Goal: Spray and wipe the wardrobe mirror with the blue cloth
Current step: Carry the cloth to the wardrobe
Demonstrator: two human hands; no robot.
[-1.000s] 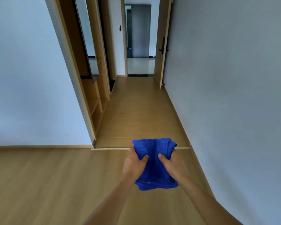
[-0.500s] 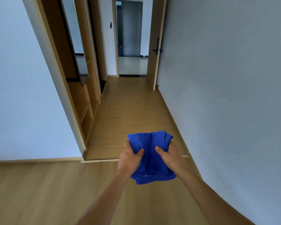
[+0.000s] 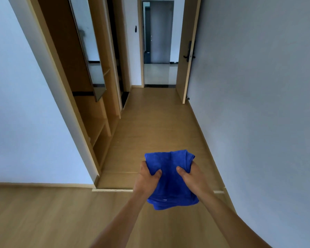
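A bunched blue cloth hangs between both hands in front of me, low in the middle of the view. My left hand grips its left side with the thumb pressed into the fabric. My right hand grips its right side the same way. The wardrobe mirror is a tall narrow pane on the wooden wardrobe up the corridor on the left, seen at a steep angle. No spray bottle is in view.
A wooden-floored corridor runs ahead between a white wall on the left and a grey wall on the right. At its far end a wooden door stands open. A floor threshold strip crosses just ahead.
I have moved forward toward the corridor; the wardrobe and mirror appear nearer and larger. Both hands keep the same hold on the cloth.
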